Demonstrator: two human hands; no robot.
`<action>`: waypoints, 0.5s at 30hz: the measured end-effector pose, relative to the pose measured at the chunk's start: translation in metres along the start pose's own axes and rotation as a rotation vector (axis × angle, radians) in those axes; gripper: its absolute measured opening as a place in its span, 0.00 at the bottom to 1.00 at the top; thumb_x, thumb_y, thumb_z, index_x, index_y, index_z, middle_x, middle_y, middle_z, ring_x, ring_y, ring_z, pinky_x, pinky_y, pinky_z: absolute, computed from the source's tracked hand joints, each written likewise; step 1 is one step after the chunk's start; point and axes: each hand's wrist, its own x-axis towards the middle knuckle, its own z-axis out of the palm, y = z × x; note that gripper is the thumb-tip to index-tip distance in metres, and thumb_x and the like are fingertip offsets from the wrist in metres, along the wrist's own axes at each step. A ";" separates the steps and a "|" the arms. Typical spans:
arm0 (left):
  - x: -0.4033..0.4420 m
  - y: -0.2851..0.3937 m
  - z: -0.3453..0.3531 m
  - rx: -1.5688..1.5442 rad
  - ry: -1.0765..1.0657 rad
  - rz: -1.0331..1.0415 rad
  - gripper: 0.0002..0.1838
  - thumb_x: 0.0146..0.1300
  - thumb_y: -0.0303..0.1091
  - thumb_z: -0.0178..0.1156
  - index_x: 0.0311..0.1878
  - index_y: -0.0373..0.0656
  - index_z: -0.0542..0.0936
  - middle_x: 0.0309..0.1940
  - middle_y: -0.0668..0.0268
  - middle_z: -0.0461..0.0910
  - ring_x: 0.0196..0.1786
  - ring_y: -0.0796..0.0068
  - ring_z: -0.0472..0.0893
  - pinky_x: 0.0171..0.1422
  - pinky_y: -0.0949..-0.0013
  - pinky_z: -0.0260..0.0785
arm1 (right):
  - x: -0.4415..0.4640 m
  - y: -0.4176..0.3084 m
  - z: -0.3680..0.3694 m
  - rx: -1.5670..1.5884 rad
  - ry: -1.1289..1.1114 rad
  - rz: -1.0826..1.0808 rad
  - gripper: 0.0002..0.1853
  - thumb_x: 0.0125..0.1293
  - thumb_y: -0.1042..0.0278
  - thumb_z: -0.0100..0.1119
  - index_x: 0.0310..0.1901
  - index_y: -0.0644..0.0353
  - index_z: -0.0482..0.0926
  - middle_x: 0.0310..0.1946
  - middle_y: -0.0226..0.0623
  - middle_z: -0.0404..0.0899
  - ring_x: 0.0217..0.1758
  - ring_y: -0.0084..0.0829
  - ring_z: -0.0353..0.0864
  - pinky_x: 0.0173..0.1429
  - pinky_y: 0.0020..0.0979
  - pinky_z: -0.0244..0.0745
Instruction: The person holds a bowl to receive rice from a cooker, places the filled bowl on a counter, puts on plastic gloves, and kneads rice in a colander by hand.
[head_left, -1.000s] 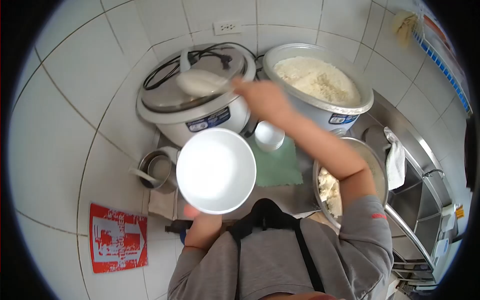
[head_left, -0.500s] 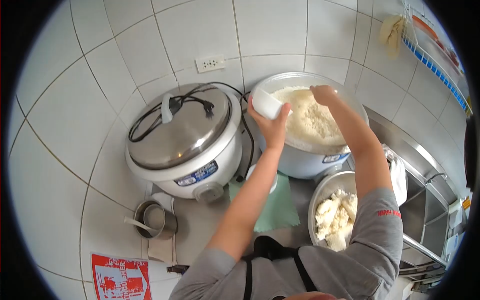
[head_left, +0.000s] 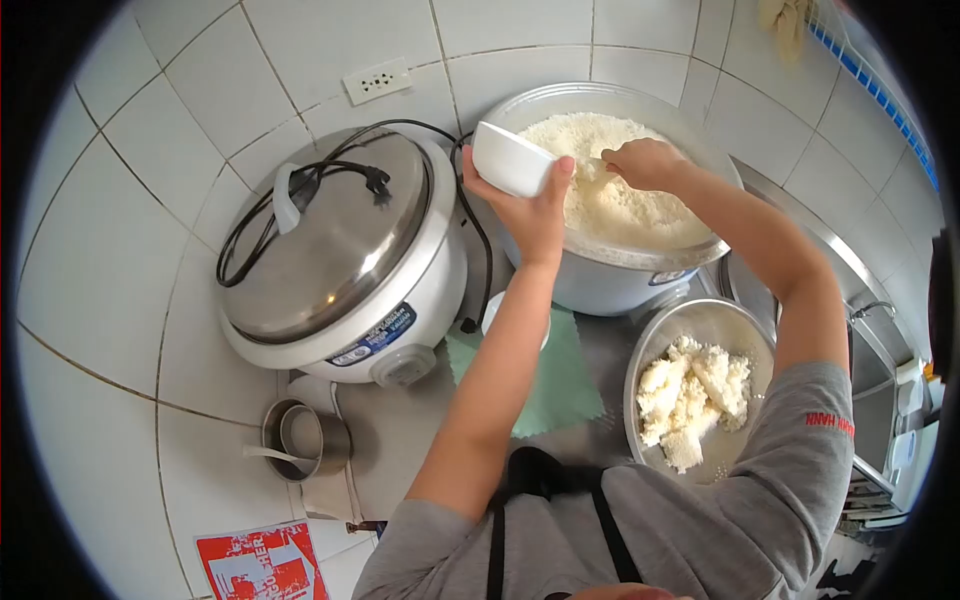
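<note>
My left hand (head_left: 532, 215) grips a white bowl (head_left: 510, 162) by its outside, thumb on the right. The bowl is tilted toward the rice at the left rim of a large rice cooker pot (head_left: 600, 285). Over the pot, my right hand (head_left: 645, 164) is closed round what looks like a pale rice paddle (head_left: 594, 172), its tip close to the bowl. Most of the paddle is hard to tell from the rice. White rice (head_left: 640, 218) fills much of the pot, loosened in the middle. Whether the bowl holds rice is hidden.
A lidded rice cooker (head_left: 340, 250) stands at left, its black cord (head_left: 300, 180) coiled on the lid. A steel bowl (head_left: 640, 450) with clumped rice sits at front right. Beside a green cloth (head_left: 560, 385) are a white dish (head_left: 497, 312) and a steel pot (head_left: 335, 440). A sink lies right.
My view has shifted, showing the pots higher up. The paddle has moved from deeper over the rice to beside the white bowl. My right arm has uncovered more of the steel bowl.
</note>
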 end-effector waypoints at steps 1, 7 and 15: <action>0.001 0.002 0.001 0.001 0.004 -0.004 0.59 0.44 0.48 0.74 0.66 0.36 0.42 0.61 0.50 0.49 0.63 0.58 0.57 0.65 0.59 0.55 | -0.005 0.000 0.000 -0.024 0.002 -0.018 0.11 0.68 0.60 0.44 0.47 0.49 0.74 0.36 0.37 0.79 0.44 0.40 0.79 0.42 0.43 0.73; 0.002 -0.006 0.000 0.034 0.058 -0.009 0.60 0.41 0.49 0.75 0.63 0.37 0.40 0.60 0.46 0.49 0.63 0.56 0.57 0.66 0.59 0.53 | -0.055 -0.008 -0.012 -0.163 -0.054 -0.114 0.12 0.65 0.63 0.46 0.48 0.46 0.74 0.34 0.35 0.80 0.42 0.39 0.80 0.41 0.42 0.74; 0.002 0.000 0.003 -0.006 0.059 -0.053 0.59 0.40 0.49 0.76 0.63 0.37 0.42 0.59 0.47 0.52 0.62 0.57 0.59 0.67 0.59 0.52 | 0.019 0.067 -0.012 -0.199 0.142 0.294 0.13 0.65 0.63 0.46 0.50 0.45 0.73 0.37 0.35 0.79 0.44 0.42 0.79 0.45 0.42 0.75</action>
